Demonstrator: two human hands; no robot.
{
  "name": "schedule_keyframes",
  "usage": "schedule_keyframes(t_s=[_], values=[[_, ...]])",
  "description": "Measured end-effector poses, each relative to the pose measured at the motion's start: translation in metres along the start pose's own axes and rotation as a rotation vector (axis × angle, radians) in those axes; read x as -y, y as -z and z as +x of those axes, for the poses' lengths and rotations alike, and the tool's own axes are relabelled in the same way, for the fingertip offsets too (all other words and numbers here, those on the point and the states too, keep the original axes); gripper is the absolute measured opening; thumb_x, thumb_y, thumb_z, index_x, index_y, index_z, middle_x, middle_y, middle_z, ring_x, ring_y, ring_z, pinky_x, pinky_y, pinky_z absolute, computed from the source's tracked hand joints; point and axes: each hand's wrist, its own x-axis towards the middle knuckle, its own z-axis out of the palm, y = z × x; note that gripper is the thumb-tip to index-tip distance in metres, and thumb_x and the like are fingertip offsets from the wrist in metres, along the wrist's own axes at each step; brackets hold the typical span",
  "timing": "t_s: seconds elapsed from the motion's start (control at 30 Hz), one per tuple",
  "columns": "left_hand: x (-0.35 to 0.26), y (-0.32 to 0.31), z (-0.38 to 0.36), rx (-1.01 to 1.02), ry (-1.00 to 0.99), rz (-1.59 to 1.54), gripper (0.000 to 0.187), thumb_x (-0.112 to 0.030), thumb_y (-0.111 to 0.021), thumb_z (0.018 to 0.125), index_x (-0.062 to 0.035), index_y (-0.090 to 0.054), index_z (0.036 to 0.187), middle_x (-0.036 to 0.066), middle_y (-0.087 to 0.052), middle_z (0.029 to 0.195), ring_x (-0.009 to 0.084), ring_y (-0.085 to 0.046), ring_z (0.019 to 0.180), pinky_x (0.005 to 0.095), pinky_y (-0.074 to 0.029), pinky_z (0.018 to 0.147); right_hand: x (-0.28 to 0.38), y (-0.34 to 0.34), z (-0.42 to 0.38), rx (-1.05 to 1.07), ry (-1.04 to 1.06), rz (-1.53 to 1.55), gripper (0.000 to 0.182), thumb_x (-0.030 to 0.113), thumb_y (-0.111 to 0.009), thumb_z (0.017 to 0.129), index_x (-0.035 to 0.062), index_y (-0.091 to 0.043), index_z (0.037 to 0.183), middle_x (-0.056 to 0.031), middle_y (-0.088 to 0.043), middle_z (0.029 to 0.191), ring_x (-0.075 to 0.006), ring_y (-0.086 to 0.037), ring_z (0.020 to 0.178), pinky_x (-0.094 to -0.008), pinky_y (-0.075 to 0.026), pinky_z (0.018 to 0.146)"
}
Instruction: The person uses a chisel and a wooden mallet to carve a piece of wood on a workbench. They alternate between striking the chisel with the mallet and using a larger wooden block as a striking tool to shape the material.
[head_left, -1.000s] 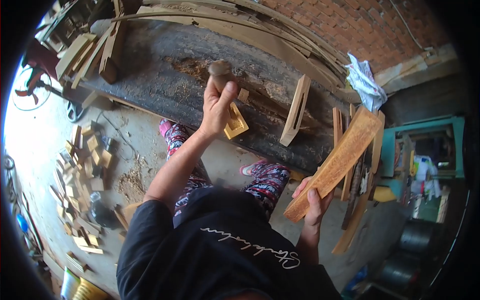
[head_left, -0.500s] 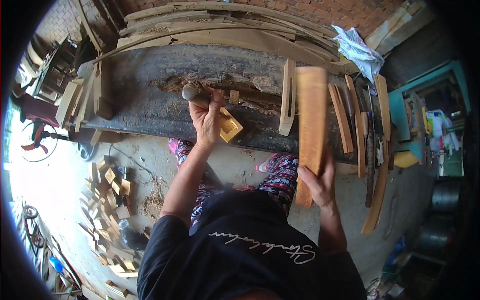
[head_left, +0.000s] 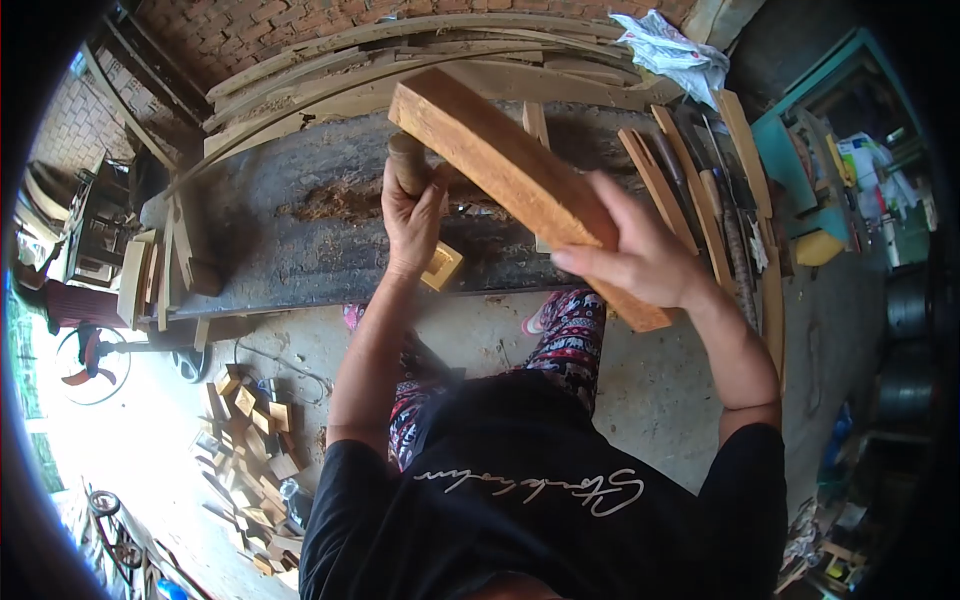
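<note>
Small hollowed block (head_left: 442, 267) is seen at the near edge of the table (head_left: 330, 265), left of its middle; a rectangular recess is cut in it (contents, if any, too small to tell). White plastic bag (head_left: 675, 52) is noted beyond the far right corner; its inside is hidden.

Wooden beam (head_left: 510, 165) is held above the table by the right hand (head_left: 645, 245), thumb and fingers closed on its near half. Its long axis runs slantwise, one end toward the far left corner, the other past the near edge. Rounded wooden tool (head_left: 407, 165) is gripped by the fingers of the left hand (head_left: 410, 222), beside the beam's far end (contact cannot be told).

Compared with the earlier frame, the beam has been swung leftward; slotted piece (head_left: 536, 123) is now partly covered.
</note>
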Motion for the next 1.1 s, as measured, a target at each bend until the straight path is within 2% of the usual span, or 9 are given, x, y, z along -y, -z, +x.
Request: schedule_keyframes(t_s=[0.13,0.2,0.33,0.47,0.6,0.73,0.83,1.0,1.1], values=[[0.000,0.001,0.002,-0.052,-0.008,0.135,0.024,-0.002,-0.064,0.093,-0.0069,-0.053,0.114,-0.002,-0.059,0.093,0.0043,-0.054,0.081,0.0218,-0.048,0.073,0.017,0.002,0.001,-0.240,0.336,0.105,0.051,0.035,-0.072,0.085,0.0030,-0.047,0.116,-0.0149,-0.060,0.093,-0.0212,-0.063,0.082,-0.0330,-0.054,0.067],[0.006,0.002,0.001,0.042,0.020,0.160,0.023,-0.003,-0.064,0.093,-0.0066,-0.053,0.113,-0.001,-0.059,0.094,0.0047,-0.055,0.083,0.0225,-0.048,0.074,-0.005,-0.022,0.004,-0.254,0.327,0.165,0.054,0.034,-0.072,0.084,0.0036,-0.045,0.120,-0.0167,-0.058,0.097,-0.0222,-0.061,0.085,-0.0340,-0.054,0.069],[-0.003,-0.021,0.003,0.113,0.074,0.074,0.020,-0.002,-0.063,0.093,-0.0046,-0.052,0.110,-0.001,-0.059,0.098,0.0057,-0.055,0.087,0.0214,-0.048,0.071,-0.028,-0.025,-0.009,-0.063,-0.037,0.080,0.077,0.033,-0.076,0.079,-0.0009,-0.037,0.137,-0.0201,-0.055,0.119,-0.0266,-0.061,0.100,-0.0351,-0.049,0.090],[-0.012,-0.035,-0.015,0.024,0.001,0.340,0.016,-0.007,-0.071,0.084,-0.0023,-0.057,0.091,0.003,-0.062,0.076,0.0082,-0.055,0.070,0.0271,-0.049,0.063,-0.022,-0.027,-0.038,-0.214,-0.178,0.441,0.061,0.023,-0.071,0.082,0.0012,-0.043,0.131,-0.0109,-0.054,0.106,-0.0186,-0.056,0.095,-0.0326,-0.050,0.082],[-0.003,-0.035,-0.042,0.088,-0.189,0.607,0.023,-0.019,-0.077,0.081,-0.0035,-0.060,0.084,0.005,-0.066,0.077,0.0093,-0.063,0.071,0.0268,-0.049,0.062,-0.045,-0.033,-0.067,-0.324,-0.185,0.511,0.055,0.017,-0.067,0.084,0.0012,-0.043,0.130,-0.0088,-0.052,0.106,-0.0152,-0.053,0.096,-0.0296,-0.047,0.081],[-0.014,-0.029,-0.043,-0.009,-0.163,0.468,0.023,-0.019,-0.074,0.083,-0.0040,-0.059,0.090,0.002,-0.063,0.077,0.0095,-0.061,0.071,0.0263,-0.048,0.062,-0.032,-0.031,-0.080,-0.318,-0.241,0.615,0.054,0.015,-0.065,0.086,0.0009,-0.041,0.132,-0.0090,-0.052,0.106,-0.0145,-0.054,0.095,-0.0304,-0.049,0.078],[-0.023,-0.007,-0.035,-0.036,-0.077,0.274,0.040,-0.042,-0.058,0.096,-0.0078,-0.050,0.115,0.000,-0.051,0.094,0.0102,-0.049,0.081,0.0275,-0.044,0.070,-0.032,-0.028,-0.075,-0.299,-0.200,0.545,0.059,0.016,-0.067,0.085,0.0002,-0.039,0.134,-0.0094,-0.053,0.105,-0.0153,-0.057,0.090,-0.0314,-0.053,0.073],[-0.030,0.020,-0.026,-0.098,-0.188,0.202,0.035,-0.026,-0.056,0.100,-0.0092,-0.040,0.127,0.004,-0.053,0.099,0.0124,-0.052,0.082,0.0296,-0.046,0.077,-0.016,-0.028,-0.045,-0.244,-0.062,0.348,0.063,0.023,-0.073,0.082,0.0008,-0.041,0.132,-0.0132,-0.054,0.111,-0.0193,-0.057,0.100,-0.0336,-0.053,0.079],[-0.036,0.020,-0.029,-0.176,-0.194,0.161,0.036,-0.023,-0.058,0.099,-0.0087,-0.038,0.126,0.004,-0.054,0.097,0.0120,-0.053,0.082,0.0295,-0.045,0.078,-0.007,-0.028,-0.021,-0.273,0.089,0.235,0.066,0.030,-0.076,0.080,0.0006,-0.043,0.129,-0.0139,-0.057,0.106,-0.0230,-0.061,0.089,-0.0363,-0.054,0.077]])
